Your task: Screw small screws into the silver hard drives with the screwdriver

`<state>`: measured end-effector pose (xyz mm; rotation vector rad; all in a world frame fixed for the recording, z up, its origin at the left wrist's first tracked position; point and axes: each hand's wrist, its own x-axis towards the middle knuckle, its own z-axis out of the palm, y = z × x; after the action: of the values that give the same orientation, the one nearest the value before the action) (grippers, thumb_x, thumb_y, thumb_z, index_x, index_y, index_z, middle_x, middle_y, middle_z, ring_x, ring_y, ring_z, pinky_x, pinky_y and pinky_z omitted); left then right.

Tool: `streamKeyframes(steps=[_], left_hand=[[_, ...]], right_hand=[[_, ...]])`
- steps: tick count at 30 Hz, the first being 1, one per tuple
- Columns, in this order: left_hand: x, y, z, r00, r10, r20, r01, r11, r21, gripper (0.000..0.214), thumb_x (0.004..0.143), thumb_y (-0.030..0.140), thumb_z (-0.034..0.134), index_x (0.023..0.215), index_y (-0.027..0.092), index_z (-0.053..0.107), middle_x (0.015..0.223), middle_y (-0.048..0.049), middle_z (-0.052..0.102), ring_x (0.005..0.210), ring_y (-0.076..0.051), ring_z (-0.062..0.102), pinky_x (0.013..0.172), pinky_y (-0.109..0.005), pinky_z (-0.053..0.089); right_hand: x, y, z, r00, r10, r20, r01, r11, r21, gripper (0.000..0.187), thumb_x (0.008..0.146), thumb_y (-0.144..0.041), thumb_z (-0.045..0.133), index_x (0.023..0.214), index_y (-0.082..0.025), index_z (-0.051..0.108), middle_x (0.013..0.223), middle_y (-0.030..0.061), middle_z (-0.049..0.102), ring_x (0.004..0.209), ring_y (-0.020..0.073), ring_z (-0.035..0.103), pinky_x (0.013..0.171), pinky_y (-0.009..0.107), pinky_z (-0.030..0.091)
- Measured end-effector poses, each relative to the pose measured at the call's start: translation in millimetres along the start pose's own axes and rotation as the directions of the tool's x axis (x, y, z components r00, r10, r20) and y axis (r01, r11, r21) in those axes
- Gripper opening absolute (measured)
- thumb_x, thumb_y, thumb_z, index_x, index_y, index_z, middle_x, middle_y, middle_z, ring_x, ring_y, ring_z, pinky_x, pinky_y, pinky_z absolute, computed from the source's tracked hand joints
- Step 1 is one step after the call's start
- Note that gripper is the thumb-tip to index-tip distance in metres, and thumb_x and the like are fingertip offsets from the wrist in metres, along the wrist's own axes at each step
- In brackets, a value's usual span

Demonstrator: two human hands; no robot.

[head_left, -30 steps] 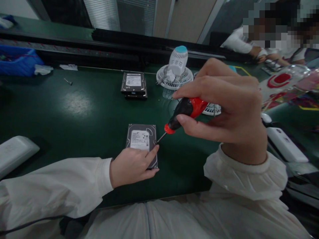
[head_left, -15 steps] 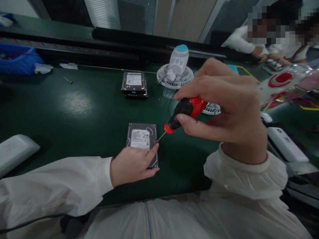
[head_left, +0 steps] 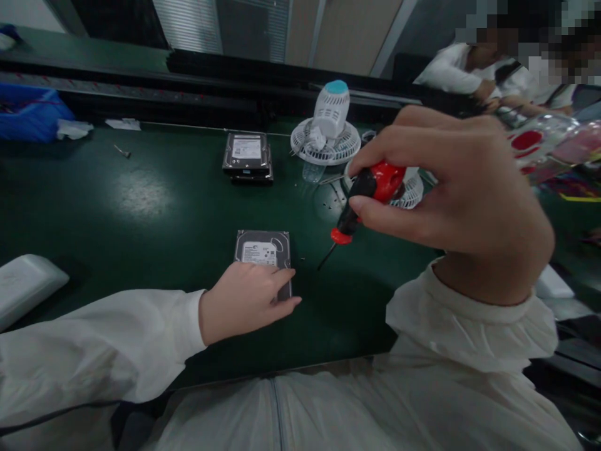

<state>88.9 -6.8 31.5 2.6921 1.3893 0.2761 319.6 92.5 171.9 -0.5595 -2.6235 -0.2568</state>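
Note:
A hard drive with a white label lies flat on the green table. My left hand reaches across its near part and holds it. Thumb and index finger are apart at the drive's right edge; the other fingers are mostly hidden. My right hand is closed around a red and black screwdriver. The screwdriver's tip points down and left, apart from the drive. A tiny screw-like piece lies between drive and tip.
Hard drives are stacked farther back. Beside them stand white fans, with small dark bits nearby. A blue bin is at the far left, a white object at left. People sit at the back right.
The screwdriver's tip has left the drive's right edge and moved to the right with my right hand. A tiny screw-like piece now shows beside the drive. My left hand stays on the drive.

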Motion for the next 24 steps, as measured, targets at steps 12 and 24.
streamKeyframes(steps=[12, 24], left_hand=[[70, -9, -1.2, 1.000, 0.024, -0.003, -0.024, 0.996, 0.085, 0.015, 0.093, 0.023, 0.063, 0.090, 0.017, 0.077, 0.098, -0.0087, 0.072, 0.099, -0.029, 0.059, 0.077, -0.041, 0.041], [70, -3, 9.3, 1.000, -0.013, -0.027, 0.014, 1.000, 0.025, 0.020, 0.092, 0.019, 0.057, 0.079, 0.015, 0.072, 0.090, -0.0101, 0.071, 0.092, -0.028, 0.058, 0.081, -0.044, 0.038]], right_hand=[[-11, 11, -8, 0.982, 0.127, 0.138, -0.112, 0.987, -0.113, 0.027, 0.087, -0.051, 0.065, 0.095, -0.025, 0.065, 0.084, 0.0043, 0.067, 0.072, 0.0176, 0.060, 0.064, 0.037, 0.044], [-9, 7, -7, 0.977, 0.136, 0.166, -0.121, 0.988, -0.096, 0.029, 0.086, -0.049, 0.066, 0.095, -0.022, 0.065, 0.083, 0.0032, 0.065, 0.072, 0.0155, 0.056, 0.066, 0.034, 0.039]])
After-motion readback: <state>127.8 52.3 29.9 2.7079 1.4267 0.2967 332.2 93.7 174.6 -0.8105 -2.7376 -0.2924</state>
